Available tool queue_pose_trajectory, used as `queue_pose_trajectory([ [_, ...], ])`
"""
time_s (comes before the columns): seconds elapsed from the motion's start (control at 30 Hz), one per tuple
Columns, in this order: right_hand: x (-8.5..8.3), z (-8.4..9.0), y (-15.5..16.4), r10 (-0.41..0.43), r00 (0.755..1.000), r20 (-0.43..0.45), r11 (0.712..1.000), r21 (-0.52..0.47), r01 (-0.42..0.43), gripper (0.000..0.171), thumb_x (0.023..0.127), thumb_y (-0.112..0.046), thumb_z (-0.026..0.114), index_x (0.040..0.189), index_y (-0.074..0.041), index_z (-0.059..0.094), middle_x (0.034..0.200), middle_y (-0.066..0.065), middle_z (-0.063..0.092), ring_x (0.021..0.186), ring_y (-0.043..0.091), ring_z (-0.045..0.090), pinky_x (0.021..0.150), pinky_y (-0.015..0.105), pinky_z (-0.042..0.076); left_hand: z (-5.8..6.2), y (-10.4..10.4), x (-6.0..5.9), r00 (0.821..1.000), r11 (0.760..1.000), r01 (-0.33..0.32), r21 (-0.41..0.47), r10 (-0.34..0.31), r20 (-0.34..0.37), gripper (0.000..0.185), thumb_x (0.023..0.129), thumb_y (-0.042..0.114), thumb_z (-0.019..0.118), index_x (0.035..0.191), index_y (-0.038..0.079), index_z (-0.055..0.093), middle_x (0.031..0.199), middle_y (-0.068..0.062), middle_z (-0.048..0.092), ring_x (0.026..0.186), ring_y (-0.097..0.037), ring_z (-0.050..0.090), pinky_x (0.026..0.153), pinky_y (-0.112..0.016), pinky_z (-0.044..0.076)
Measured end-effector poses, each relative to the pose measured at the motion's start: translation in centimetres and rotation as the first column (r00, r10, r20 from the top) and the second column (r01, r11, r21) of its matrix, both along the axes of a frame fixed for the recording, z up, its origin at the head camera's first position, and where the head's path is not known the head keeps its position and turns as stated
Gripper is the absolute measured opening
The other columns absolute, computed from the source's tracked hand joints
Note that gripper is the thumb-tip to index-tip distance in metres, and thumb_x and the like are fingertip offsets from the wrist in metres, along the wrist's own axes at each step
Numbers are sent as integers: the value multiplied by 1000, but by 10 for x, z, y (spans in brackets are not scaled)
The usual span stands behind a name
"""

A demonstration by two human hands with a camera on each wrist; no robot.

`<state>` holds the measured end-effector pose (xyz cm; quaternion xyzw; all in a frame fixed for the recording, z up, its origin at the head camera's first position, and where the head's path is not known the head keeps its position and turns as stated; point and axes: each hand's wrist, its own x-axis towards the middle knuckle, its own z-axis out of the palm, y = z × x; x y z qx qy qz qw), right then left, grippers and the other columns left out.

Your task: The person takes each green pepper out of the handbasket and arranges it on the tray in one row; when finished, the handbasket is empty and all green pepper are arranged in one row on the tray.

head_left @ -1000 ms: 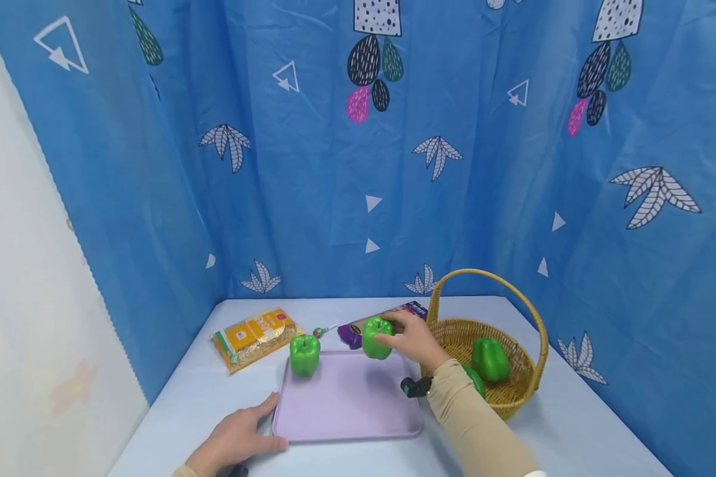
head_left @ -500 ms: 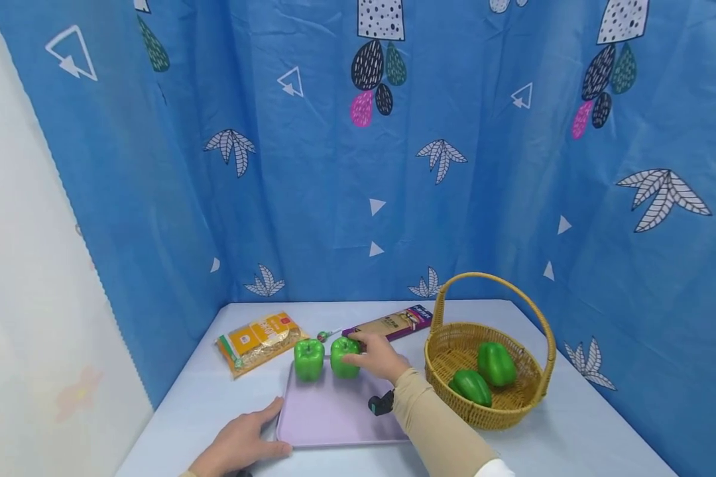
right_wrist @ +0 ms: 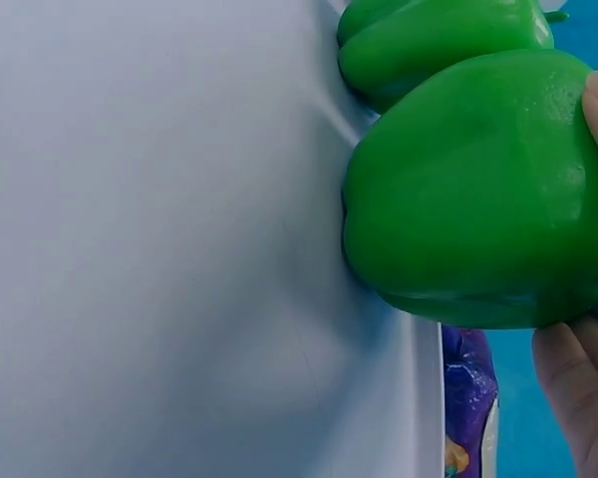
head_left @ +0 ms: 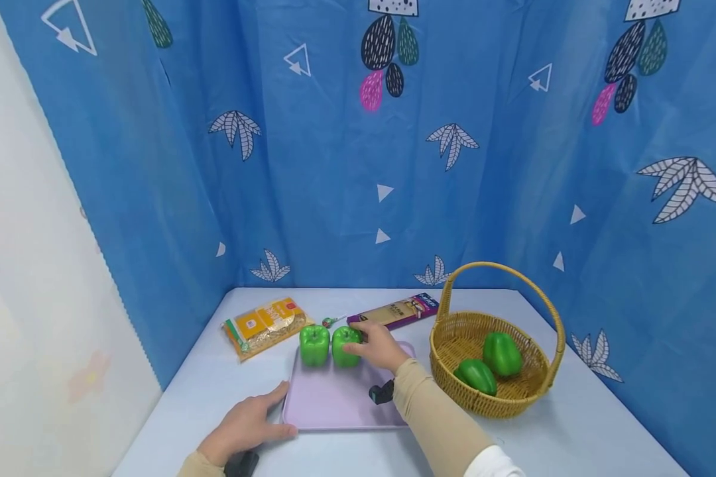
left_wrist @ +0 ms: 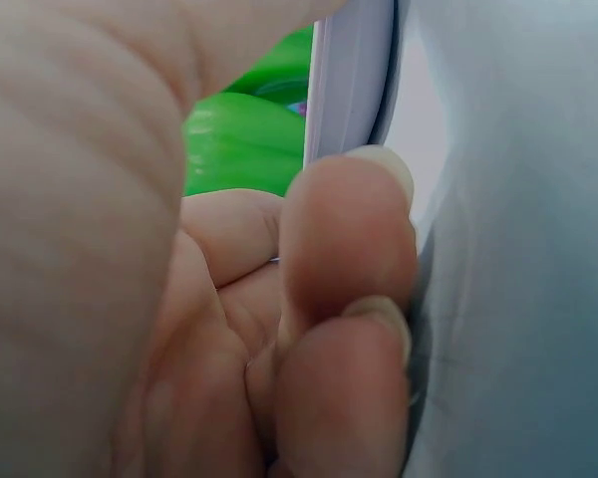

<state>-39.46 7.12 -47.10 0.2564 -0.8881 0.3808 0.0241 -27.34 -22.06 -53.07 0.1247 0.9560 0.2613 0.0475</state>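
Observation:
My right hand (head_left: 380, 347) grips a green bell pepper (right_wrist: 468, 189) between thumb and fingers. The pepper's base sits on the back part of a pale purple tray (head_left: 334, 396). Just left of it, a second green bell pepper (head_left: 314, 346) stands upright at the tray's back left corner. My left hand (head_left: 247, 423) lies at the tray's left front corner, thumb and forefinger spread along its edge. In the left wrist view, bent fingertips (left_wrist: 349, 239) rest beside the tray wall (left_wrist: 351, 80).
A wicker basket (head_left: 453, 392) with a tall handle stands on the right, holding two green peppers (head_left: 502, 354). Behind the tray lie an orange food packet (head_left: 268, 326), a small lollipop (head_left: 329, 322) and a purple box (head_left: 396, 310). Blue curtains (head_left: 334, 165) enclose the table.
My right hand has carried its bell pepper leftward and down onto the tray, beside the other pepper. The left hand has stayed at the tray's corner. The head view has shifted slightly.

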Motion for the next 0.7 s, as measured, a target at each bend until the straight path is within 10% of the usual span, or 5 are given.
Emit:
queue_pose_trajectory([
  [0.7,-3,-2,-1,2,1000,31,1000,-12,-2,72,78,-48,69,135,-8,48,132,8,51,116,23,53,94,32,48,4,3,-1,1000,1000,2,2,-2,8,102,65,73,63,140,7,40,135,-14,49,120,-38,47,94,-59,40],
])
